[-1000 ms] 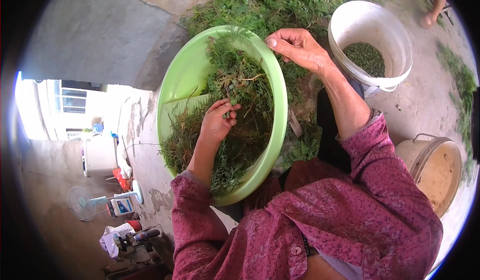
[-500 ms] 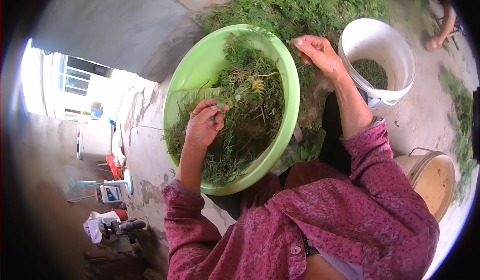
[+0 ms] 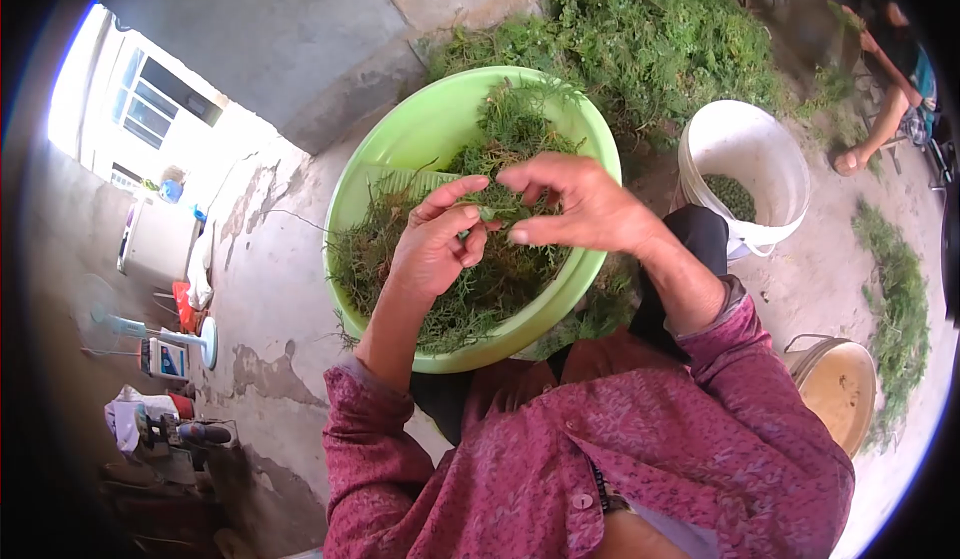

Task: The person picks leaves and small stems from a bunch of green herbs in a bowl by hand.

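Observation:
My left hand is over the green basin, its thumb and fingers closed on a small green sprig. Close beside it, my right hand has its thumb and fingers apart, with nothing visible between them. The fingertips of both hands are near each other at the sprig. Feathery green branches fill much of the basin, which rests at my lap. A ridged green board stands partly buried among them.
A white bucket holding small green pieces stands to the right. Behind the basin lies a large heap of branches. A tan bucket is at lower right. Another person's leg shows at upper right. A fan stands left.
My right hand has moved left from beyond the basin's right rim to beside my left hand, and its fingers have spread. My left hand still holds the sprig. The view has shifted.

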{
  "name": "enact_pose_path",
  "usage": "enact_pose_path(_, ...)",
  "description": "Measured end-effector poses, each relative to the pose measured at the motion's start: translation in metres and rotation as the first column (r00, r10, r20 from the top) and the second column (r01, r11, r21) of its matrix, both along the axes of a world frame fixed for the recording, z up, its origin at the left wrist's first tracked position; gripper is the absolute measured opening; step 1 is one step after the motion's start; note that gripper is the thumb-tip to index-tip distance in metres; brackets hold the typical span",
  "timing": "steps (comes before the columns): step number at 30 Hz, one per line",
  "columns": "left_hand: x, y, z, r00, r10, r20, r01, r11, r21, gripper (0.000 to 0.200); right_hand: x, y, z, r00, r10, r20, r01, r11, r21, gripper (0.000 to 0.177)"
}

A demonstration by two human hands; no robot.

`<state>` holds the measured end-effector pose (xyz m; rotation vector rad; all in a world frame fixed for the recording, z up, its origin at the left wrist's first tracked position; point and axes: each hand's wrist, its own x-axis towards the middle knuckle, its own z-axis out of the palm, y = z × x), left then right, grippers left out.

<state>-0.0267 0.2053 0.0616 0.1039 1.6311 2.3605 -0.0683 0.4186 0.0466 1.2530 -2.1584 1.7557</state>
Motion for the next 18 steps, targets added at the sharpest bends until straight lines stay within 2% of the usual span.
enact_pose_path(1, 0.001, 0.0, 0.001, 1.0, 0.002, -0.005, -0.002, 1.0, 0.004, 0.033, -0.002, -0.008, -0.004, 1.0, 0.002, -0.005, -0.002, 1.0, 0.004, 0.038)
enact_pose_path(3, 0.004, -0.001, 0.001, 1.0, 0.013, -0.012, -0.013, 0.998, 0.068, 0.036, -0.004, -0.02, -0.013, 0.976, 0.107, 0.191, -0.109, 0.994, 0.001, 0.033)
enact_pose_path(7, 0.011, -0.003, 0.003, 0.998, 0.062, -0.01, -0.061, 0.995, 0.081, 0.037, 0.003, -0.025, -0.008, 0.971, 0.099, 0.217, -0.096, 0.995, -0.024, 0.033)
enact_pose_path(10, 0.011, -0.002, 0.004, 0.993, 0.109, 0.035, -0.112, 0.989, 0.093, 0.037, 0.006, -0.027, -0.006, 0.971, 0.073, 0.228, -0.079, 0.997, 0.019, 0.029)
enact_pose_path(12, 0.008, -0.001, 0.003, 0.996, 0.084, 0.022, -0.086, 0.989, 0.117, 0.032, 0.002, -0.03, -0.015, 0.91, 0.175, 0.376, -0.157, 0.984, -0.08, 0.028)
enact_pose_path(13, 0.007, 0.002, 0.003, 0.996, 0.08, 0.025, -0.082, 0.99, 0.113, 0.032, 0.001, -0.03, -0.018, 0.91, 0.173, 0.378, -0.152, 0.985, -0.084, 0.028)
enact_pose_path(15, 0.004, 0.007, 0.002, 0.989, 0.141, 0.037, -0.144, 0.984, 0.102, 0.026, -0.001, -0.029, -0.022, 0.833, 0.243, 0.498, -0.203, 0.97, -0.134, 0.028)
enact_pose_path(18, -0.005, 0.007, -0.006, 0.991, 0.126, 0.046, -0.132, 0.982, 0.138, 0.021, -0.002, -0.025, -0.026, 0.872, 0.163, 0.462, -0.091, 0.981, -0.174, 0.025)
